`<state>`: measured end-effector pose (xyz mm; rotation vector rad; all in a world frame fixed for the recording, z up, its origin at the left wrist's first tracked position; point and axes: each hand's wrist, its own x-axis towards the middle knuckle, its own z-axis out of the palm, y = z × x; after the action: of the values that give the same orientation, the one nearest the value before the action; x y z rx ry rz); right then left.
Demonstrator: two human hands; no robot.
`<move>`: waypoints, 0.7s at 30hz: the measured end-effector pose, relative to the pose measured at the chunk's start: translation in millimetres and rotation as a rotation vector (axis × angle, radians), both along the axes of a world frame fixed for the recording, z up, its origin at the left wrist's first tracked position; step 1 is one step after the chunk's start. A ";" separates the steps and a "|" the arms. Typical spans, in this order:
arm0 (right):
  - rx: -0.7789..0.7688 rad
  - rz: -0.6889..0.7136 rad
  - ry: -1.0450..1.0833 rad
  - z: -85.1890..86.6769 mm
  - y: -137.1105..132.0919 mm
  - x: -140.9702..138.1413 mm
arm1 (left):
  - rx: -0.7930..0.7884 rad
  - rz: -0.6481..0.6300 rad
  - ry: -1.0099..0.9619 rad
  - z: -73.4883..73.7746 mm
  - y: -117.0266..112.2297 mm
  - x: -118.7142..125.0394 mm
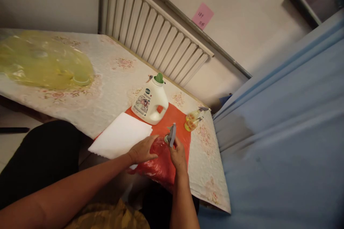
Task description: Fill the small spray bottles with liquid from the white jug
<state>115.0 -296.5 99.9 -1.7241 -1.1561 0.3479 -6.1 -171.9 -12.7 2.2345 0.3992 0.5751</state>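
Note:
A clear plastic bottle [159,145] with a grey pump-like top [172,135] is between my two hands above a red plastic sheet [179,121]. My left hand [143,149] grips the bottle's body from the left, thumb toward me. Around the grey top, near the bottle's neck, the fingers of my right hand [178,153] are closed, some of them hidden behind it. Just beyond stands a cream jug [161,97] with a handle and a printed label, a green piece [159,77] sticking up in its uncapped mouth. White folded paper or cloth [122,134] lies left of my hands.
Two small bottles [191,125] with yellow contents and grey tops are at the right. A large yellow plastic bag [45,61] covers the far left of the flowered tablecloth [107,96]. A radiator [150,25] lines the back, and a blue curtain [268,125] hangs at right.

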 end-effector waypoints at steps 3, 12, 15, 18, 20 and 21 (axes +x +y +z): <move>-0.006 0.018 -0.001 0.8 -0.8 0.7 | 0.006 -0.009 0.000 -1.1 0.2 0.2; 0.017 -0.044 0.060 -7.9 0.4 1.1 | 0.010 -0.005 -0.001 -1.9 0.0 0.0; 0.039 -0.073 0.092 -8.8 1.9 -0.6 | 0.010 -0.010 -0.004 -2.9 0.5 0.5; 0.058 -0.130 0.099 -8.1 4.7 -3.3 | 0.017 -0.016 -0.013 -4.7 0.9 1.2; 0.063 -0.199 0.074 -8.3 7.2 -5.9 | 0.025 -0.020 -0.011 -5.6 1.0 1.5; 0.067 -0.232 0.059 -8.9 8.4 -7.3 | 0.028 -0.021 -0.010 -6.0 1.0 1.5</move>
<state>107.8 -288.2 90.9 -1.7561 -0.9042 0.2137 -4.6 -171.0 -18.7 2.2589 0.3642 0.5845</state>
